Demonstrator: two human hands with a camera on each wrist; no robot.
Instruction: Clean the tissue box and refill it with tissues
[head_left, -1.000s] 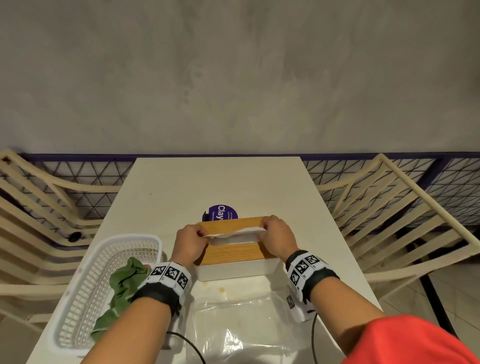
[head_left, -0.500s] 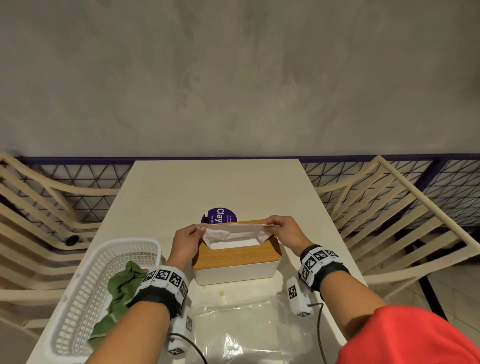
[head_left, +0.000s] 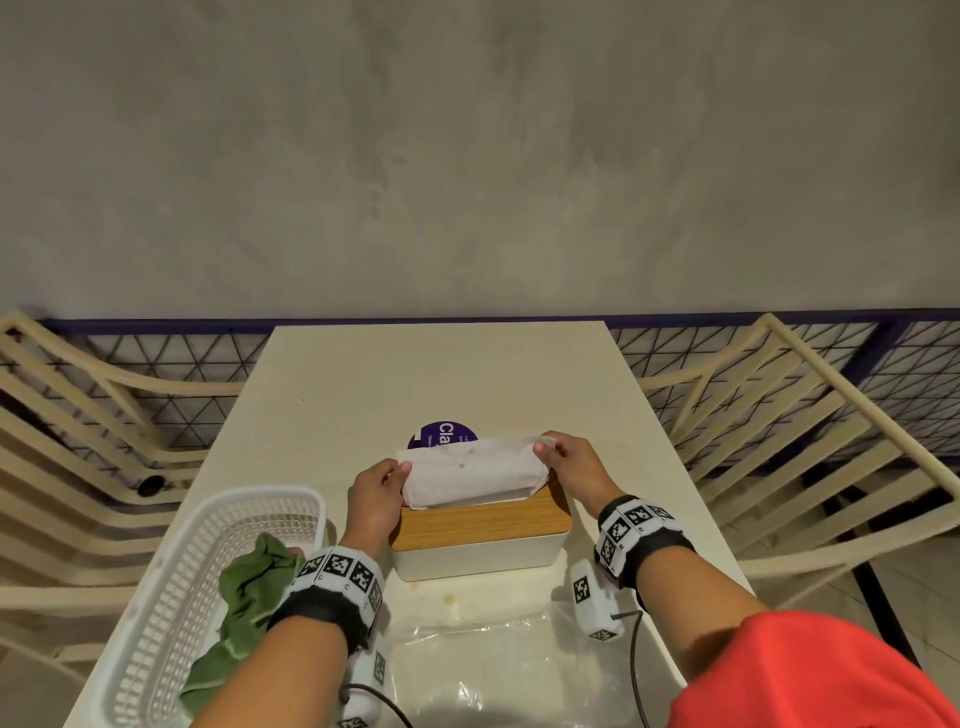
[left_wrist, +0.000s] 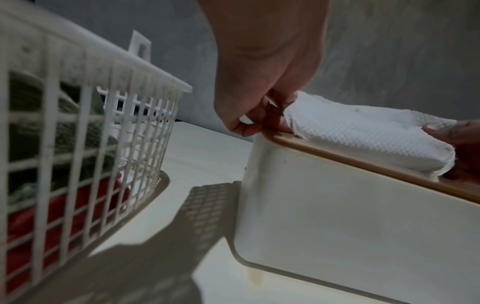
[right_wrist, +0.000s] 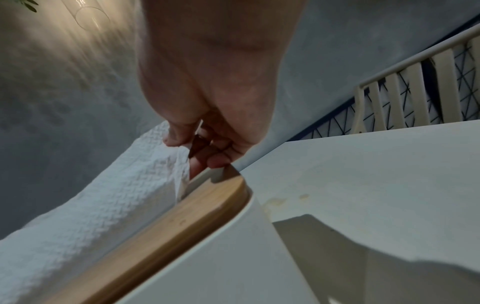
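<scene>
Readable writing: only "Cla" in white on a round purple sticker (head_left: 441, 434) stuck to the surface (head_left: 363, 374), half hidden behind the raised tissue; smaller print beside it too fine to read. Black-and-white square marker codes on both wristbands (head_left: 340, 569), no legible text.

Left hand (head_left: 375, 496): pinching the left end of a white tissue (head_left: 475, 475) between thumb and curled fingers (left_wrist: 275, 121), fingertips down at the left edge of the wooden lid (head_left: 480, 522). Right hand (head_left: 574, 467): pinching the right end of the same tissue, thumb on top, fingers curled beneath, lowest fingertip touching the lid's corner in the right wrist view.

Tissue: embossed, folded, stretched between the two hands, rising out of the lid of the tissue box (head_left: 478, 558), its lower edge still in or at the lid; slot itself hidden. A few faint specks on its face.

Tissue box: white body, wooden lid on, standing at mid-surface just before the person, between the two wrists.

Left of it, near but apart: white slatted basket (head_left: 171, 597) with a green cloth (head_left: 244, 597) inside and something red beneath, seen through the slats from the left wrist. Nearer the person: a clear plastic bag (head_left: 498, 670) lying flat. Small yellowish stains on the surface in front of the box. Cream slatted chairs (head_left: 810, 441) at both sides.
</scene>
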